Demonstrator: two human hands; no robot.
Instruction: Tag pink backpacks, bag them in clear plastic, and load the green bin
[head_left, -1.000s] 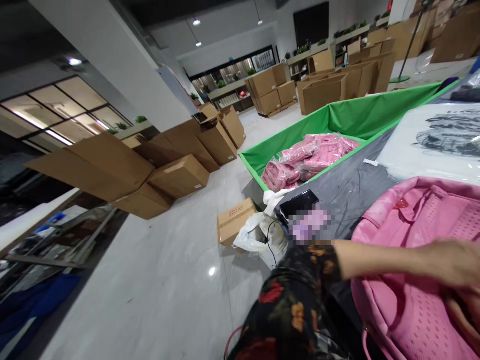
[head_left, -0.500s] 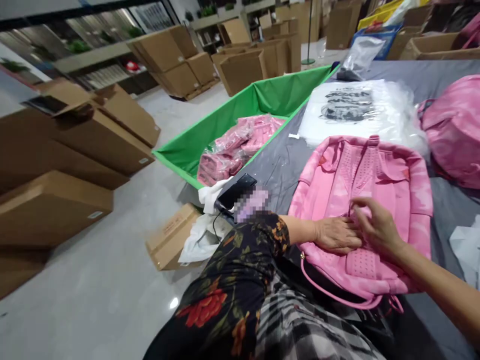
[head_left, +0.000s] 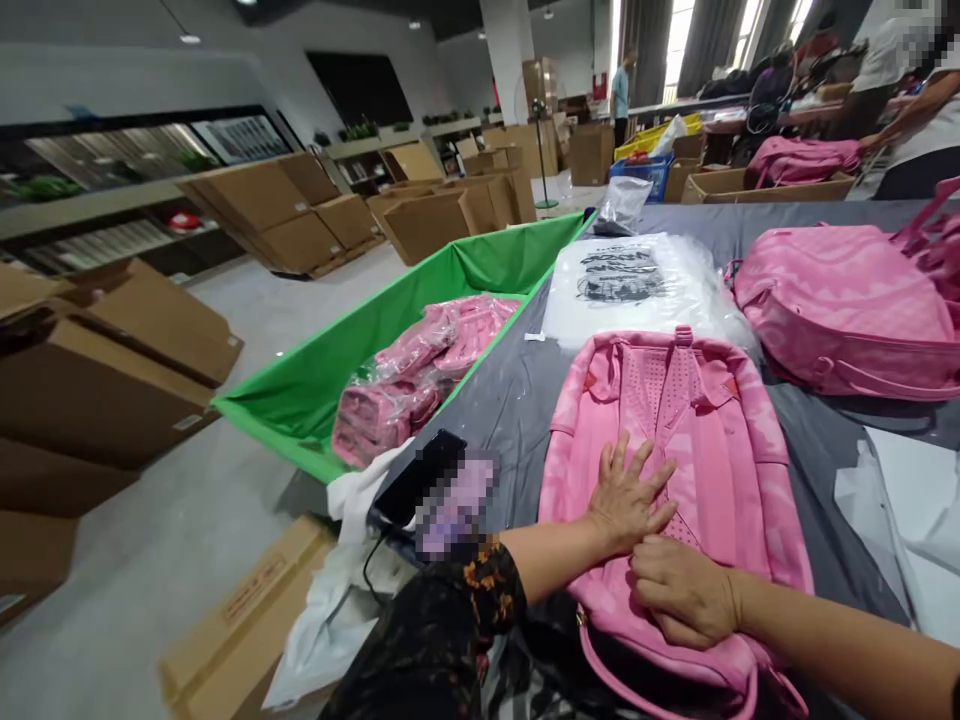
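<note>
Pink backpack (head_left: 709,490) lies on the grey-covered bench (head_left: 510,390), right in front of the person, strap side up, top loop pointing away. Left hand (head_left: 632,495) presses on the middle of its back panel, palm down; grip is apart, fingers spread wide. Right hand (head_left: 686,590) sits just below it on the lower part of the backpack, knuckles up, fingers curled in; underside is hidden, so cannot tell if this grip is clamped on a strap or just resting. The hands are close together.

Beyond the backpack: flat stack of clear and white plastic bags (head_left: 622,285) with black print. To its right, second pink backpack (head_left: 840,300), also on the bench. White sheets (head_left: 922,530) near the right edge. Black phone (head_left: 420,475) at the left bench edge, next to a blurred-out purple patch.

Left of the bench, green bin (head_left: 315,370) holds plastic-wrapped pink bags (head_left: 397,390). Cardboard box (head_left: 232,630) on the floor, lower left, white plastic bag (head_left: 330,620) over its right side. Top right, a co-worker's hand (head_left: 871,146) touches a pink bag (head_left: 806,160) at an open carton (head_left: 772,192).
</note>
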